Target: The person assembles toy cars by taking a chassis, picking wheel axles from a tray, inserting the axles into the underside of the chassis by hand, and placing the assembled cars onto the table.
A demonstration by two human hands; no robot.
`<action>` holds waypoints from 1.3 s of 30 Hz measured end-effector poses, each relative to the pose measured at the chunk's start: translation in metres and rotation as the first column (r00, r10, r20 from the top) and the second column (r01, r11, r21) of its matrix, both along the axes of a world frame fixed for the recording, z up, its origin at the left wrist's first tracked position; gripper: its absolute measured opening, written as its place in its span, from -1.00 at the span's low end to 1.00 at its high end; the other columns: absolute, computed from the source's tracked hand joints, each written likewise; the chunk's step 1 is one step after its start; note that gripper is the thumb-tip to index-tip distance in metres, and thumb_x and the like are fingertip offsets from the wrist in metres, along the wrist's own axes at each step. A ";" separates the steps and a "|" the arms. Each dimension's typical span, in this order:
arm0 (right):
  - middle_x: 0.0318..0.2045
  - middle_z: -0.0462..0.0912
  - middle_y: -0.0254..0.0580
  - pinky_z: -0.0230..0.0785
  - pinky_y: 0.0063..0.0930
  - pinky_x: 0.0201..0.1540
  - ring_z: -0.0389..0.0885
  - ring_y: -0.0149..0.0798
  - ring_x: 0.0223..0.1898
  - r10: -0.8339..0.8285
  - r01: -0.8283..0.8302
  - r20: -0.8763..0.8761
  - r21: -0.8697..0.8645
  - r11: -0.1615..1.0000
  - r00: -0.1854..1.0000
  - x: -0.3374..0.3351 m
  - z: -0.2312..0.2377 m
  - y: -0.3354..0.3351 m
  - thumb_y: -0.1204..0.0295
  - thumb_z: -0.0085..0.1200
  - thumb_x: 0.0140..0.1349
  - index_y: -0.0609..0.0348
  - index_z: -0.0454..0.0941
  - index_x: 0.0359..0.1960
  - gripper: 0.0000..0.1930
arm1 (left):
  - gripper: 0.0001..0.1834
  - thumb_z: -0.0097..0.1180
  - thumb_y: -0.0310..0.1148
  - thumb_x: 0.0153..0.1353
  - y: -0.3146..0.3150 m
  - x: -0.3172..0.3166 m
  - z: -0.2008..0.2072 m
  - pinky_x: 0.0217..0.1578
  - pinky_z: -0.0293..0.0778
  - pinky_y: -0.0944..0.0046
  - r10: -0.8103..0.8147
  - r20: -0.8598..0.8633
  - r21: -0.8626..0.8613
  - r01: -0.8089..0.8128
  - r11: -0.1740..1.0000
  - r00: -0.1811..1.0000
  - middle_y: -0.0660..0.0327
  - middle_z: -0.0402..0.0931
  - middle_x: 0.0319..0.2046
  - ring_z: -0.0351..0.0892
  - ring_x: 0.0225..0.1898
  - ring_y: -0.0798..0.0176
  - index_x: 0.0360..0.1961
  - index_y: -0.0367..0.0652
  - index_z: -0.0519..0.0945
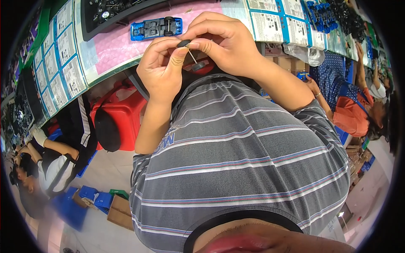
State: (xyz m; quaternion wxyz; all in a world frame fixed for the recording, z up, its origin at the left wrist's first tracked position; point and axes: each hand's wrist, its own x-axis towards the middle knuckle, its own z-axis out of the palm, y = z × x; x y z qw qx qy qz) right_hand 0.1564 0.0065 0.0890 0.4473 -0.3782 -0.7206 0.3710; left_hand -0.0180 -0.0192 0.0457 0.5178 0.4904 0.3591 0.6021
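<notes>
Between the fingertips of my left hand (162, 63) and my right hand (225, 44) is a small toy wheel axle. One black wheel (183, 43) is pinched by both hands at the upper end. A thin metal rod (192, 56) slants down from it to a second dark wheel (198, 66) below my right hand's fingers. Just beyond my hands a blue toy car (143, 30) lies with its dark underside up. Black wheels (169, 26) sit across its right end.
A black tray (120, 20) of wheels stands at the far left of the pink-covered table (116, 50). Blue toy parts (322, 17) lie far right. A red stool (126, 116) is at my left. Co-workers sit on both sides, one in an orange top (350, 116) at right.
</notes>
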 end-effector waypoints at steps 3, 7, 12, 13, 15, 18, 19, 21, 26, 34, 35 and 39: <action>-0.31 0.63 -0.20 0.51 -0.57 -0.26 0.64 -0.34 -0.32 0.000 0.001 0.042 -0.017 1.000 0.999 0.000 -0.001 -0.003 0.56 0.21 0.22 0.29 0.66 -0.24 -0.89 | -0.82 0.29 -0.54 0.21 -0.001 0.001 -0.004 -0.25 0.52 0.47 0.023 -0.009 0.014 -0.023 1.000 1.000 0.17 0.56 -0.21 0.57 -0.27 0.43 -0.20 -0.37 0.59; -0.31 0.63 -0.20 0.51 -0.57 -0.29 0.64 -0.35 -0.33 -0.021 0.022 0.066 -0.008 1.000 0.998 -0.001 -0.003 -0.005 0.56 0.20 0.22 0.29 0.66 -0.26 -0.91 | -0.83 0.28 -0.56 0.21 -0.002 0.002 -0.005 -0.26 0.52 0.47 0.040 -0.038 0.068 -0.037 0.997 0.999 0.15 0.56 -0.20 0.56 -0.27 0.43 -0.19 -0.37 0.58; -0.33 0.62 -0.20 0.48 -0.55 -0.29 0.60 -0.36 -0.36 0.001 -0.008 0.089 0.081 0.997 0.996 -0.002 -0.003 -0.002 0.52 0.22 0.22 0.28 0.67 -0.26 -0.90 | -0.82 0.27 -0.57 0.22 -0.002 -0.001 -0.012 -0.26 0.51 0.47 0.051 -0.028 0.100 -0.048 0.994 0.998 0.15 0.56 -0.19 0.56 -0.28 0.42 -0.18 -0.37 0.57; -0.33 0.62 -0.20 0.48 -0.55 -0.29 0.60 -0.36 -0.36 0.002 -0.010 0.089 0.081 0.997 0.996 -0.001 -0.003 0.000 0.52 0.22 0.22 0.28 0.67 -0.26 -0.90 | -0.82 0.27 -0.56 0.22 -0.002 -0.001 -0.013 -0.27 0.51 0.47 0.051 -0.006 0.118 -0.050 0.992 0.999 0.14 0.56 -0.20 0.55 -0.29 0.42 -0.17 -0.36 0.57; -0.28 0.61 -0.19 0.46 -0.56 -0.23 0.59 -0.37 -0.29 0.107 -0.108 0.030 0.066 0.992 0.994 0.001 -0.005 0.003 0.50 0.23 0.22 0.28 0.67 -0.19 -0.84 | -0.82 0.26 -0.55 0.24 -0.003 -0.001 -0.008 -0.28 0.51 0.47 0.037 0.027 0.087 -0.039 0.995 0.999 0.15 0.56 -0.20 0.55 -0.30 0.42 -0.17 -0.36 0.57; -0.21 0.59 -0.18 0.48 -0.48 -0.17 0.60 -0.29 -0.23 0.176 -0.217 -0.211 -0.189 0.958 0.962 0.001 -0.008 0.003 0.46 0.32 0.12 0.22 0.64 -0.11 -0.72 | -0.83 0.24 -0.52 0.26 0.001 -0.005 -0.011 -0.34 0.48 0.49 0.005 0.065 0.064 -0.009 0.998 0.998 0.16 0.56 -0.20 0.53 -0.35 0.45 -0.16 -0.34 0.57; -0.21 0.59 -0.18 0.48 -0.48 -0.17 0.60 -0.29 -0.23 0.179 -0.220 -0.211 -0.190 0.957 0.961 0.000 -0.005 0.002 0.46 0.32 0.12 0.22 0.64 -0.11 -0.72 | -0.83 0.23 -0.50 0.27 0.004 -0.008 -0.013 -0.39 0.45 0.51 -0.016 0.068 0.071 0.011 0.997 0.998 0.17 0.56 -0.21 0.51 -0.38 0.46 -0.16 -0.33 0.57; -0.10 0.54 -0.19 0.51 -0.51 -0.12 0.59 -0.33 -0.21 0.250 -0.266 -0.102 -0.205 0.942 0.963 -0.002 0.005 -0.001 0.38 0.43 0.03 0.23 0.58 0.00 -0.52 | -0.83 0.24 -0.49 0.27 0.005 -0.011 -0.017 -0.43 0.41 0.51 0.002 0.093 0.044 -0.006 0.999 0.996 0.18 0.55 -0.21 0.48 -0.41 0.48 -0.16 -0.33 0.57; -0.14 0.55 -0.21 0.55 -0.50 -0.13 0.61 -0.35 -0.23 0.148 -0.144 0.018 -0.139 0.980 0.989 -0.012 -0.003 -0.002 0.34 0.52 -0.10 0.24 0.58 -0.02 -0.43 | -0.83 0.24 -0.46 0.28 0.009 -0.012 -0.027 -0.44 0.34 0.52 0.014 0.086 -0.067 -0.008 0.998 0.996 0.26 0.55 -0.27 0.42 -0.46 0.53 -0.17 -0.30 0.57; -0.26 0.63 -0.14 0.53 -0.49 -0.23 0.66 -0.32 -0.32 -0.001 0.013 0.198 -0.056 0.998 0.980 -0.015 -0.015 0.032 0.22 0.55 -0.16 0.29 0.63 -0.12 -0.42 | -0.78 0.15 -0.44 0.35 0.019 -0.048 -0.049 -0.46 0.29 0.53 0.334 0.013 -0.194 -0.325 0.926 0.943 0.30 0.49 -0.32 0.37 -0.45 0.56 -0.04 -0.27 0.47; -0.26 0.63 -0.13 0.52 -0.48 -0.24 0.66 -0.30 -0.32 -0.024 0.024 0.233 0.006 1.000 0.972 -0.016 -0.013 0.035 0.21 0.54 -0.14 0.29 0.64 -0.11 -0.43 | -0.76 0.14 -0.40 0.37 0.019 -0.053 -0.051 -0.50 0.24 0.52 0.336 -0.019 -0.173 -0.334 0.926 0.942 0.30 0.49 -0.29 0.33 -0.48 0.57 -0.02 -0.28 0.48; -0.26 0.62 -0.09 0.51 -0.44 -0.23 0.66 -0.26 -0.33 0.049 -0.058 0.260 0.026 0.998 0.964 -0.035 -0.017 0.038 0.21 0.49 -0.09 0.30 0.63 -0.07 -0.43 | -0.71 0.16 -0.37 0.35 0.016 -0.057 -0.048 -0.48 0.30 0.52 0.284 -0.021 -0.191 -0.283 0.940 0.959 0.28 0.51 -0.21 0.37 -0.47 0.56 0.03 -0.25 0.50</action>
